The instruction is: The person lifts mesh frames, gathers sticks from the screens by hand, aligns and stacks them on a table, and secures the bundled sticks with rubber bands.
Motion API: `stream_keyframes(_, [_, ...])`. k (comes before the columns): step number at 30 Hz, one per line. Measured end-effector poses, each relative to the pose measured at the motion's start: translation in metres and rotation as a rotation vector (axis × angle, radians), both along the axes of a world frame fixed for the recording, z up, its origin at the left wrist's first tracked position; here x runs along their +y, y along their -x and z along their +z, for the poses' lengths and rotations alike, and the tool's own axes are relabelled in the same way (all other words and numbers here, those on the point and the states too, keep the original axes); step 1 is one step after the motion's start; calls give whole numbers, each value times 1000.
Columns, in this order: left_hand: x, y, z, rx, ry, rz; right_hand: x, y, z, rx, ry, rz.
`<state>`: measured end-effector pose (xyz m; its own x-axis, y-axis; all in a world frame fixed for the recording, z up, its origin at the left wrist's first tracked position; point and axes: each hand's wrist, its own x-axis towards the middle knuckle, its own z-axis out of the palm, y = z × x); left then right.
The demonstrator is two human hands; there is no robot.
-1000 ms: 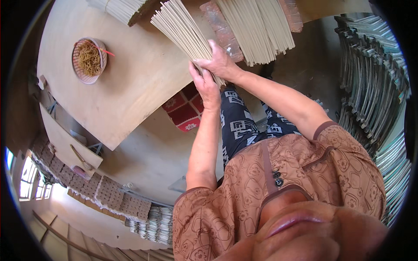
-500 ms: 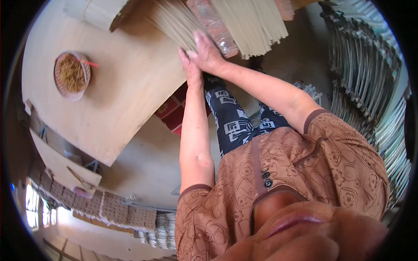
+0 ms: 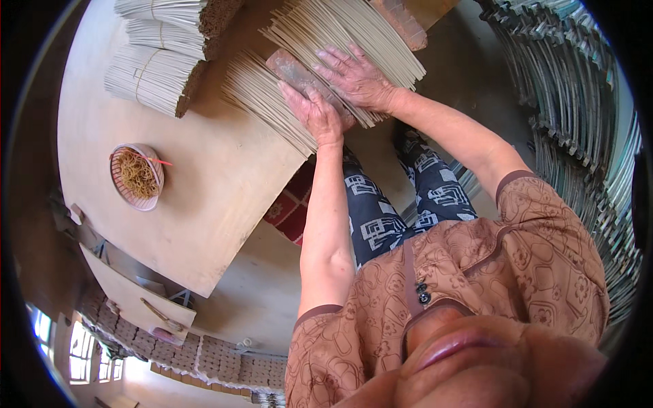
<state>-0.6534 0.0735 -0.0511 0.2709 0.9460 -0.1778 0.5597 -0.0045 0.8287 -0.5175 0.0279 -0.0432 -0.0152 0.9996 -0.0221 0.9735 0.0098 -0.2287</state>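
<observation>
Thin pale sticks, perhaps incense sticks, lie in two groups on the table. Across the larger group of sticks [image 3: 347, 30] my right hand [image 3: 357, 78] is laid flat with its fingers apart. A reddish brick-like block [image 3: 291, 66] separates this group from the smaller group of sticks [image 3: 255, 95]. Over the near end of the block rests my left hand [image 3: 314, 114], fingers stretched forward and thumb raised beside them. The undersides of both hands are hidden.
Tied bundles of sticks [image 3: 146, 75] are stacked at the table's far left. A bowl [image 3: 155, 197] of yellowish bands stands on the wooden table [image 3: 197, 238]. Another reddish block [image 3: 401, 24] lies right of the sticks. Racks of metal-looking frames [image 3: 558, 109] line the right side.
My hands, close together before, have moved apart. My right hand has shifted right onto the larger group, my left onto the block. The view has turned, showing more tied bundles.
</observation>
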Motion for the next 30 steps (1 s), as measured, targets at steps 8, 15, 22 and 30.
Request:
stream_keyframes(8, [5, -28, -10, 297, 49, 134, -4, -10, -4, 145, 32, 10])
stream_keyframes(15, [6, -29, -4, 386, 78, 144, 0, -32, 3, 179, 33, 113])
stream_keyframes(22, [4, -32, -5, 486, 64, 134, 55, -73, 35, 643, -138, -261])
stream_keyframes(30, [4, -30, -6, 520, 29, 142, 23, -82, 21, 498, 236, -798])
